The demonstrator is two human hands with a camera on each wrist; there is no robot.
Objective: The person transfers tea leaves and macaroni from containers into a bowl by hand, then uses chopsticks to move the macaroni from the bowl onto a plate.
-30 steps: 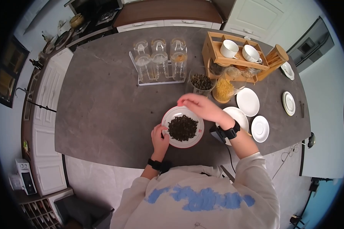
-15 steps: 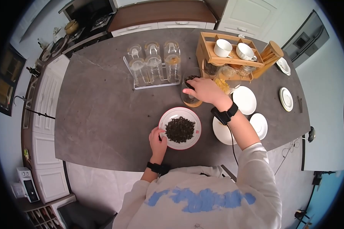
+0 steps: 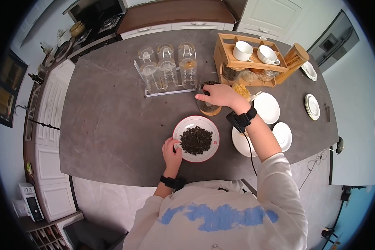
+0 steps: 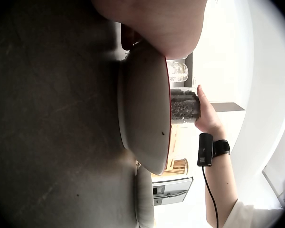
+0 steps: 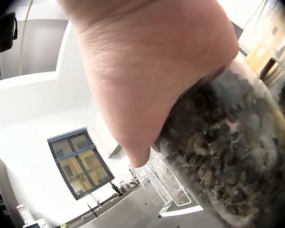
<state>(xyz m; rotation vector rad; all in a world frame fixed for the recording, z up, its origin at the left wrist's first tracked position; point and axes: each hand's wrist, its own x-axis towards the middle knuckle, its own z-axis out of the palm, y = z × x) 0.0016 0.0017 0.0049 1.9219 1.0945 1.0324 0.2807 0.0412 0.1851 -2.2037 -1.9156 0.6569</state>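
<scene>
My left hand (image 3: 171, 155) grips the left rim of a shallow white bowl (image 3: 186, 123) with a red edge. A heap of dark dried tea leaves (image 3: 196, 140) lies in it. Beyond the bowl, my right hand (image 3: 221, 96) is at the mouth of a clear glass jar (image 3: 207, 109) on a wooden base. The right fingers reach down into the jar and are hidden there, while the thumb stays outside. In the right wrist view the jar is filled with dark curled leaves (image 5: 213, 161). The left wrist view shows the bowl's side (image 4: 145, 109) close up.
A rack of upturned glasses (image 3: 167, 71) stands beyond the jar. To the right are a wooden shelf (image 3: 254, 66) with white cups, a jar of yellow pieces (image 3: 241, 90) and several white plates (image 3: 266, 108). A black cable (image 3: 253, 160) hangs from my right wrist.
My right hand has moved from above the bowl's far rim up to the glass jar, its fingers now inside the mouth. The left hand keeps its hold on the bowl.
</scene>
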